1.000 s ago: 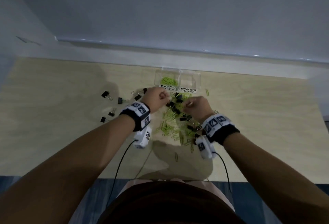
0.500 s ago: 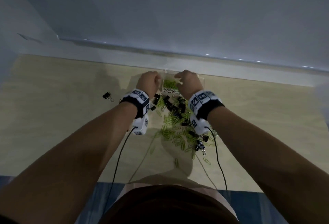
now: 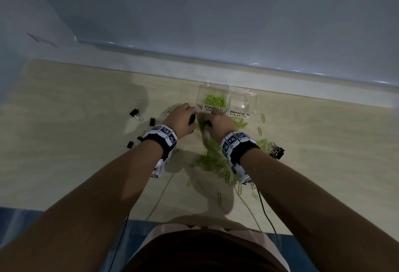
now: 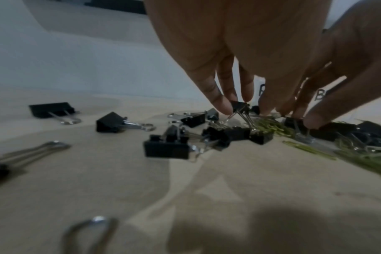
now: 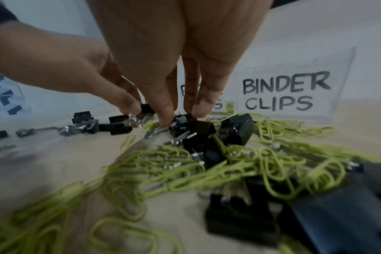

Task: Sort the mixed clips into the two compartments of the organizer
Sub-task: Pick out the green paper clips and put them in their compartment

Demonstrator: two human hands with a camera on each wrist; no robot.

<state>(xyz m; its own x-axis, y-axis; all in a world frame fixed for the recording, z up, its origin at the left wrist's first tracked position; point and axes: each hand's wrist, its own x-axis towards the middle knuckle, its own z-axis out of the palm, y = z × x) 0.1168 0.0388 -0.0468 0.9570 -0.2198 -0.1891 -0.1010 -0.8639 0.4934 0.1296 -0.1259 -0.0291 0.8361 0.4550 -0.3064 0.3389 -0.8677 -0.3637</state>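
Head view shows the counter [image 3: 64,120] with the clear organizer [image 3: 251,99] at its far edge: the PAPER CLIPS compartment [image 3: 216,101] holds green clips, the BINDER CLIPS compartment [image 3: 243,103] looks bare. Half a second ago both hands were up at the organizer; now they are back down in the mixed pile [image 3: 212,160] just in front of it, which suggests a drop-off is done and a new pick is starting. The left hand [image 3: 180,121] pinches 1 black binder clip [image 4: 239,105] at its fingertips. The right hand [image 3: 218,123] has its fingertips closing on another binder clip [image 5: 183,120]; I cannot tell if it is gripped or only touched. Motion blur smears the near clips, and the hands cover part of the PAPER CLIPS label.
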